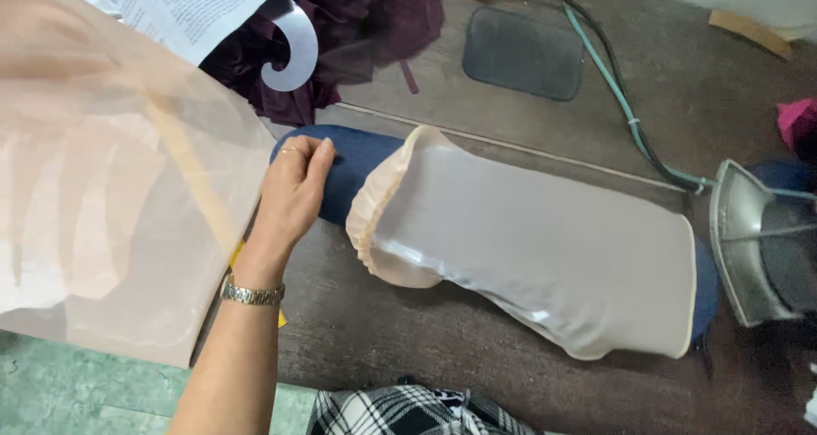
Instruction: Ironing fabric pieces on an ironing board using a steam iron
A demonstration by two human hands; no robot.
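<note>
One hand (294,188) is in view, reaching in from the lower left; which hand it is cannot be told for certain from this view, though it reads as the left. A ring sits on one finger and a metal wristwatch (251,294) on the wrist. The fingers are loosely curled, gripping nothing, with the fingertips (322,151) resting on the rounded end of a dark blue padded sleeve board (353,175). The other hand is not in view.

Just beyond the fingertips, a pale peach sheer sleeve (545,248) is drawn over the board, its gathered open end nearest the hand and its far end well away. The hand does not touch the sleeve. More of the same sheer fabric (111,188) hangs beside the wrist.

Past the sleeve's far end stands an iron (757,239). Beyond the hand lie dark maroon cloth (340,26) and a white curved template (294,48).
</note>
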